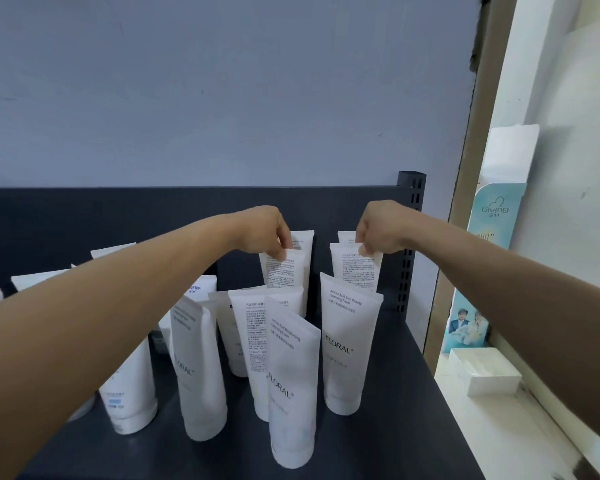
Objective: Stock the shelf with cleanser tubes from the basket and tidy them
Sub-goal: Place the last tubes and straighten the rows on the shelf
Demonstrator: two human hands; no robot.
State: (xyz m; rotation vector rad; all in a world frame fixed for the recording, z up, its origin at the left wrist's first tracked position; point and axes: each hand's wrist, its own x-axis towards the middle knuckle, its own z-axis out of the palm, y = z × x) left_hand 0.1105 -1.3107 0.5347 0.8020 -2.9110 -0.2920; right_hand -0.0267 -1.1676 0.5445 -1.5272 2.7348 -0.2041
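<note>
Pale blue-grey wall (222, 81) filled the upper half. Below it was a dark shelf (402, 427) with a dark back panel (84, 216) and a slotted upright post (411, 216) at its right rear corner.

White cleanser tubes stood cap-down on the shelf in a loose cluster, middle to left. The front tube (291, 393), marked FLORAL, was nearest the camera. The second FLORAL tube (347, 348) was just right of it and further back. A leaning tube (198, 368) stood to the left. More tubes were partly hidden behind the left forearm.

Right of the shelf, on a light ledge, were a teal display card (492, 237) reading "Giving" and a white box (485, 375) nearer the camera.

Both arms reached in over the cluster to the back rows. The left hand (264, 233) had fingers curled, pinching the top edge of the left rear tube (284, 275), which was upright with its text side facing the camera. The right hand (378, 226) was curled the same way, pinching the top edge of the right rear tube (354, 271), near the post. Another tube stood behind each held one. The hands were apart, with a gap between the two held tubes.
</note>
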